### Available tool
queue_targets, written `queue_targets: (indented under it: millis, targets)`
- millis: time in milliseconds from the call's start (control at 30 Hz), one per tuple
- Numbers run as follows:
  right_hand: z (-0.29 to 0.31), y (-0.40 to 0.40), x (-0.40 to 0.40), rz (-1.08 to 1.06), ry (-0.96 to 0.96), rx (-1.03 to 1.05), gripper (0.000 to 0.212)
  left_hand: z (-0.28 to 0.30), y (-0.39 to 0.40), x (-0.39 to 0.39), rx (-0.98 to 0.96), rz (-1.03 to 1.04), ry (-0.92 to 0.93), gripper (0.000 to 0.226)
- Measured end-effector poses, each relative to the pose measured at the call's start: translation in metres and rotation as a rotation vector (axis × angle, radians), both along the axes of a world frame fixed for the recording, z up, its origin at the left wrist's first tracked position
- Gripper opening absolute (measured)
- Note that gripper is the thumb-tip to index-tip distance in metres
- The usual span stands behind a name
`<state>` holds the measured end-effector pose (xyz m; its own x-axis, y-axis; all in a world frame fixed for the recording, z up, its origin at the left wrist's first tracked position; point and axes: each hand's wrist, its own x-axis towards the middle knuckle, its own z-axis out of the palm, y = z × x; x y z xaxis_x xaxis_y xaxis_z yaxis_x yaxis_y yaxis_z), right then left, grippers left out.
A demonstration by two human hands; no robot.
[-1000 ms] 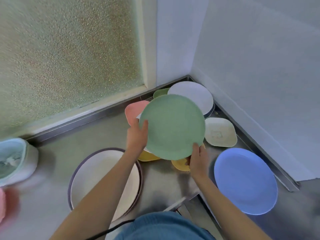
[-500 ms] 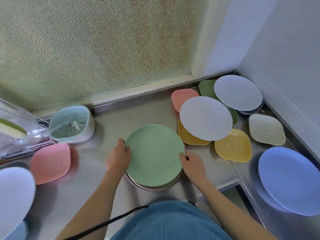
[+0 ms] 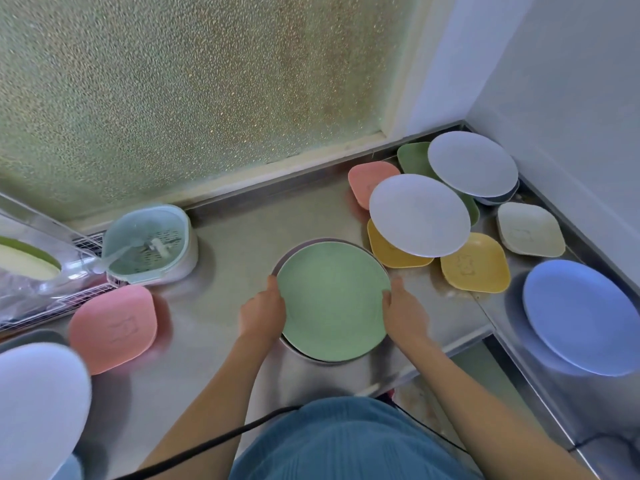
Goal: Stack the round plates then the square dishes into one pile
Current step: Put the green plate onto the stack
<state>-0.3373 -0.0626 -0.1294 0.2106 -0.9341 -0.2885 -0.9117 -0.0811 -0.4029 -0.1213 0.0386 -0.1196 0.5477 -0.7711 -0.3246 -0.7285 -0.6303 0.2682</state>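
A green round plate lies on a larger plate with a dark rim in the middle of the steel counter. My left hand grips its left edge and my right hand its right edge. To the right lie two white round plates, a blue round plate, two yellow square dishes, a cream square dish, a pink square dish and a green dish, partly covered. Another pink square dish sits at left.
A lidded pale-green strainer box stands at the back left beside a wire rack. A white plate fills the lower-left corner. Frosted glass and white walls close the back and right. The counter steps down at front right.
The green plate came down from in front of the right-hand dishes onto the dark-rimmed plate. Both hands stay on its edges. The view swung left.
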Motion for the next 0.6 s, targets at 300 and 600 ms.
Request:
queue_targets:
  millis: [300,600]
  targets:
    - [0.0008,-0.0048,0.0050,0.035,0.113,-0.022,0.040,-0.0032,0.0029,-0.0034,-0.008,0.002,-0.023,0.033]
    - [0.0011,-0.0070,-0.0014,0.075,0.086,-0.027,0.031,0.0039,0.0017,-0.0087,-0.058,0.079,-0.049,0.034]
